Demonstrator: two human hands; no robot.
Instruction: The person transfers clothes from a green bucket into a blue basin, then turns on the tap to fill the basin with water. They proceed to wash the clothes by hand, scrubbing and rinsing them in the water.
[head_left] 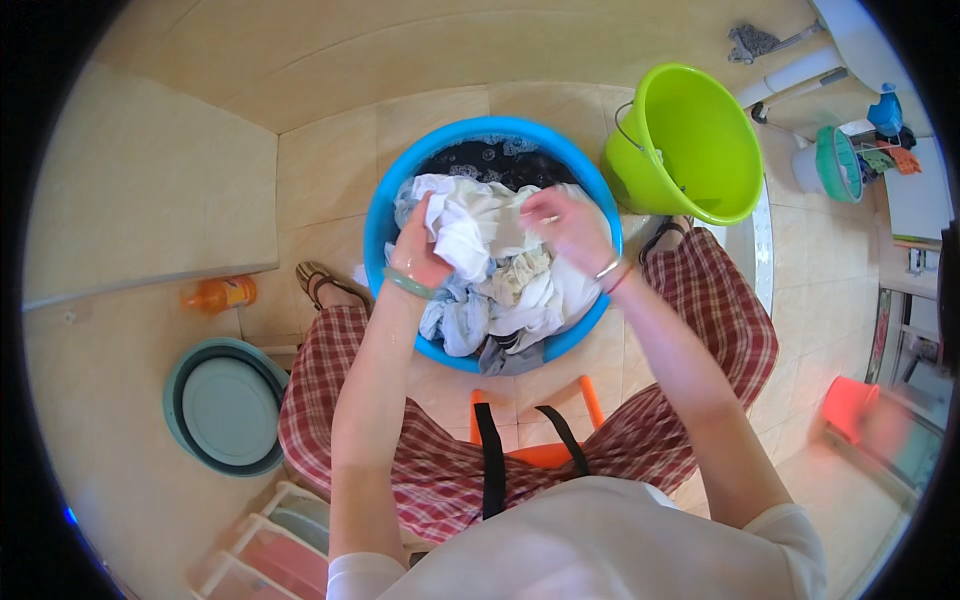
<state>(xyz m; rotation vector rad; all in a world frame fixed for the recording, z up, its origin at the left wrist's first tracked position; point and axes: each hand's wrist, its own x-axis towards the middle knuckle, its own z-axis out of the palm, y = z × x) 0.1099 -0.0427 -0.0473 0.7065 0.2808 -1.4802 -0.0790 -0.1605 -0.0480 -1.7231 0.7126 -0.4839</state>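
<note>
A round blue basin (375,235) on the floor between my feet holds wet laundry. My left hand (417,250), with a green bangle at its wrist, is closed on a bunched white cloth (462,225) at the basin's left side. My right hand (572,228), wearing a ring and a bracelet, hovers over the right part of the laundry. Motion smears its fingers, so whether they grip any fabric is unclear. Pale blue (458,318) and white garments (540,305) lie below my hands. Dark fabric (480,160) sits in sudsy water along the far side.
A lime-green bucket (695,145) stands right of the basin, beside my right foot. To the left are an orange bottle (222,294) lying down, a grey-green collapsible tub (228,405) and a white rack (240,550). Farther right stand a small lined bin (830,168) and a red container (850,408).
</note>
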